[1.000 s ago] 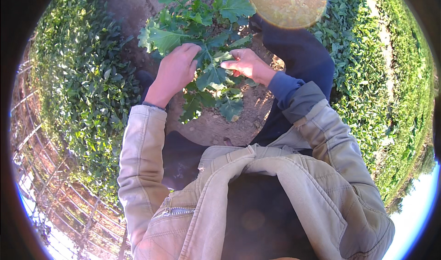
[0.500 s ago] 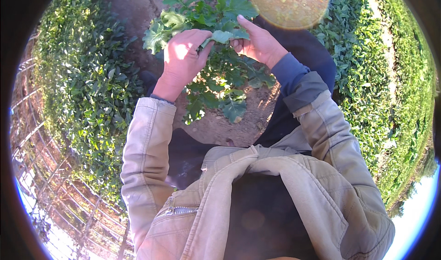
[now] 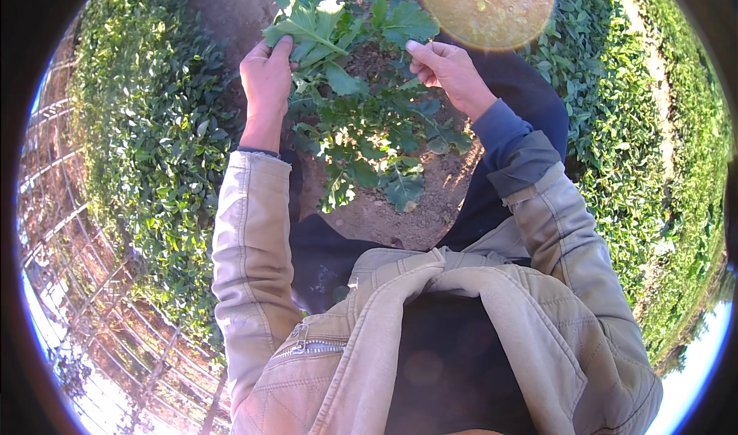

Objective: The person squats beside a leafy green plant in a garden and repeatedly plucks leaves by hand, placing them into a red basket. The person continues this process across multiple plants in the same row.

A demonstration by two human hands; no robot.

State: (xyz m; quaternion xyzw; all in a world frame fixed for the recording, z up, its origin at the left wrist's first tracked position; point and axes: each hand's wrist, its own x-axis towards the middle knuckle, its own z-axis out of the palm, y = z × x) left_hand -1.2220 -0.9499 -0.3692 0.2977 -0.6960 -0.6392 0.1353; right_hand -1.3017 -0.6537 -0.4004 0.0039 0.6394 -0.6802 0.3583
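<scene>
A leafy green plant [image 3: 361,139] with lobed leaves grows from bare soil between my legs. My left hand [image 3: 267,81] pinches the edge of a broad leaf [image 3: 311,31] on the plant's left, its pale underside and thick midrib turned up. Whether that leaf is still joined to the plant I cannot tell. On the other side my right hand [image 3: 450,70] has thumb and forefinger pressed together at the tip of another lobed leaf [image 3: 407,21]. The remaining fingers of that hand are curled in.
Dense rows of low green bushes stand on the left [image 3: 169,143] and the right [image 3: 607,127]. Brown soil [image 3: 377,220] lies under the plant. A lattice of thin pale poles [image 3: 69,181] runs along the far left. My dark-trousered knees flank the plant.
Both hands have moved apart, the left one leftward and slightly down, the right one slightly right. The left hand has turned the leaf so its underside shows.
</scene>
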